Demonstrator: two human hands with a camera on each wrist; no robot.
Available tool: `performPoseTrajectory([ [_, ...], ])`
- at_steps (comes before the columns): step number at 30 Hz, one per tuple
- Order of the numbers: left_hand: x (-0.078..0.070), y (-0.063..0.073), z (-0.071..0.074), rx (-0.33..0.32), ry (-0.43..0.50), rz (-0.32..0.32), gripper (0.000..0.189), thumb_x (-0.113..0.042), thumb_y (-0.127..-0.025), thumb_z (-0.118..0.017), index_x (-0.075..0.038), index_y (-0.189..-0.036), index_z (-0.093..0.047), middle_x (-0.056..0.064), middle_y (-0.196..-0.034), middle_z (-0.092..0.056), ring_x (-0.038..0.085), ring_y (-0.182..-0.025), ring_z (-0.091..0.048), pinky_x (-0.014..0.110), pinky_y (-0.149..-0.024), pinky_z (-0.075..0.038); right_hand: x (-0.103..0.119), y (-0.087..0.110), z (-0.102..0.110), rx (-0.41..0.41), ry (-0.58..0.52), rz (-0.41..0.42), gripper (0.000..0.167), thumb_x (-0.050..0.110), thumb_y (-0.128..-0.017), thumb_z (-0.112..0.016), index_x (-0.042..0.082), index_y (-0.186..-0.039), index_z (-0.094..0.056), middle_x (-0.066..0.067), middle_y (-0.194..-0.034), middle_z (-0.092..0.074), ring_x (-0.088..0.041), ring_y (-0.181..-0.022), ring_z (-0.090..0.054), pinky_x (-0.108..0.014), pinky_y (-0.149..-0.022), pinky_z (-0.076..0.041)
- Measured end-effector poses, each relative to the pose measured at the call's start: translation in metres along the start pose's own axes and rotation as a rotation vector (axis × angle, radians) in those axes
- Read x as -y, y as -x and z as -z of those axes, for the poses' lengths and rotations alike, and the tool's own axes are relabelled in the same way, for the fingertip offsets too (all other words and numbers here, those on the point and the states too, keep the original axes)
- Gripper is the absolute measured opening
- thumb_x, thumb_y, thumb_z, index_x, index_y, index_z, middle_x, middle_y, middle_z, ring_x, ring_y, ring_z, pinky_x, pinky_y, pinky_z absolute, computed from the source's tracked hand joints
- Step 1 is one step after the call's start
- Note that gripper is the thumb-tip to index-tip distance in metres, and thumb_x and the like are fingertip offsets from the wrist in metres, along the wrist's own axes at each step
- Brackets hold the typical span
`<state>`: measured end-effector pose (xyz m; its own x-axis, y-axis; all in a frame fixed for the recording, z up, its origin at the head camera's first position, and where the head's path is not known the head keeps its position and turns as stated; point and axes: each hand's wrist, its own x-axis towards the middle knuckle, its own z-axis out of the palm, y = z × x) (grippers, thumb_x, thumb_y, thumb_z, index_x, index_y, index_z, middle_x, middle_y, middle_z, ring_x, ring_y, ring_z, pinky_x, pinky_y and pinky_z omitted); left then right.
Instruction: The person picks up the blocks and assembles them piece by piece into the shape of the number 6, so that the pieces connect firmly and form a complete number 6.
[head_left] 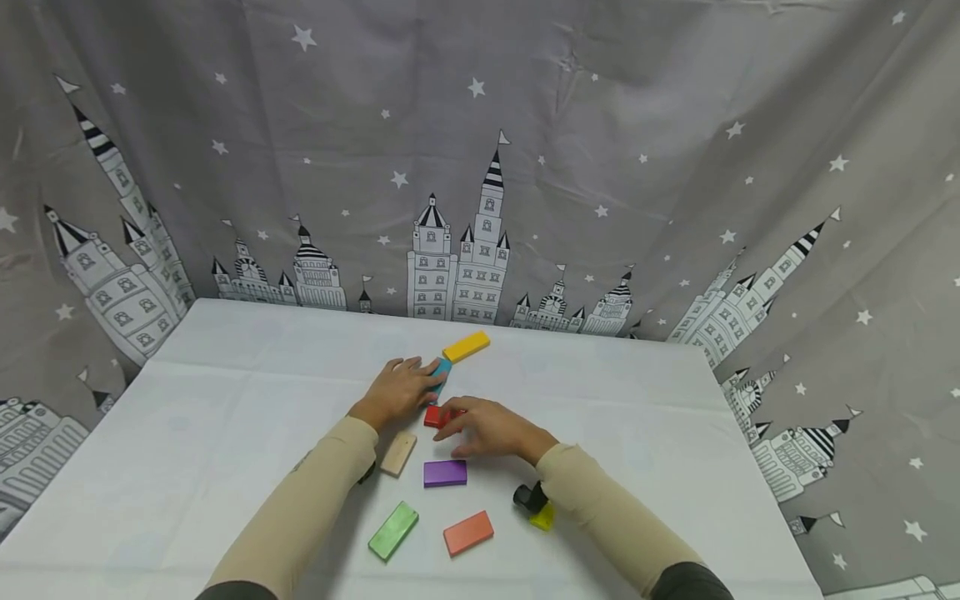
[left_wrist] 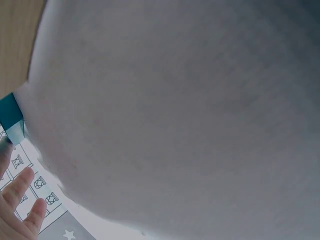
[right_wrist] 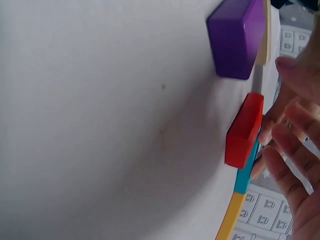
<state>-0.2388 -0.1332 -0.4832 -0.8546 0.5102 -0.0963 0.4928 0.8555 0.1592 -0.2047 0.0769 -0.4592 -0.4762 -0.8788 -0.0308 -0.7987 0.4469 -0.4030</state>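
In the head view, my left hand (head_left: 401, 390) pinches a blue wooden block (head_left: 443, 369) between its thumb and a finger, the other fingers spread. The left wrist view catches only the end of this blue block (left_wrist: 11, 111) at its edge, beside the fingertips. Over a red block (head_left: 432, 417), just nearer to me, hovers my right hand (head_left: 491, 429), its fingers loosely bent and apart. In the right wrist view the red block (right_wrist: 244, 131) lies free on the cloth, with those fingers (right_wrist: 287, 172) beside it.
A yellow-orange block (head_left: 467, 346) meets the blue one's far end. Closer to me lie a plain wood block (head_left: 398, 454), a purple block (head_left: 445, 474), a green block (head_left: 393, 531) and a coral block (head_left: 468, 533). A bright yellow block (head_left: 542, 517) is partly hidden under the right wrist's camera.
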Motion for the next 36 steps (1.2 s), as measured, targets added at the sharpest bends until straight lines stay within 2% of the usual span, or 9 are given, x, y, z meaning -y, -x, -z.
performPoseTrajectory([
  [5,0.0,0.0,0.001,0.014,0.001,0.009,0.053,-0.038,-0.097,-0.053,-0.017,-0.145,-0.045,0.008,-0.152,-0.037,0.04,-0.137,-0.034,0.059,-0.111,-0.024,0.01,0.004,0.002,0.077,-0.037,0.064,0.027,0.021,-0.085,-0.076,0.018,-0.112,-0.074,-0.002,-0.131,-0.056,-0.013,-0.117,-0.052,-0.022,-0.102,-0.04],
  [10,-0.001,-0.002,0.002,0.019,0.011,0.015,0.053,-0.038,-0.097,-0.054,-0.017,-0.145,-0.045,0.008,-0.152,-0.037,0.039,-0.138,-0.034,0.059,-0.111,-0.024,0.015,0.002,-0.002,0.154,0.014,0.142,0.024,0.023,-0.083,-0.078,0.019,-0.107,-0.076,0.0,-0.133,-0.055,-0.007,-0.107,-0.055,-0.013,-0.094,-0.04],
  [17,-0.001,-0.001,0.0,0.018,0.028,0.013,0.053,-0.037,-0.097,-0.055,-0.016,-0.145,-0.046,0.009,-0.152,-0.037,0.04,-0.138,-0.033,0.059,-0.111,-0.024,0.02,0.0,-0.008,0.221,0.011,0.148,0.024,0.022,-0.084,-0.076,0.024,-0.109,-0.076,0.005,-0.132,-0.055,-0.004,-0.11,-0.053,-0.012,-0.093,-0.039],
  [36,-0.002,0.001,0.001,0.01,0.024,0.017,0.052,-0.037,-0.097,-0.055,-0.017,-0.145,-0.046,0.008,-0.152,-0.037,0.039,-0.138,-0.033,0.058,-0.111,-0.024,0.023,-0.004,-0.014,0.239,0.079,0.159,0.028,0.019,-0.087,-0.071,0.026,-0.113,-0.073,0.008,-0.13,-0.057,-0.006,-0.122,-0.048,-0.018,-0.103,-0.037],
])
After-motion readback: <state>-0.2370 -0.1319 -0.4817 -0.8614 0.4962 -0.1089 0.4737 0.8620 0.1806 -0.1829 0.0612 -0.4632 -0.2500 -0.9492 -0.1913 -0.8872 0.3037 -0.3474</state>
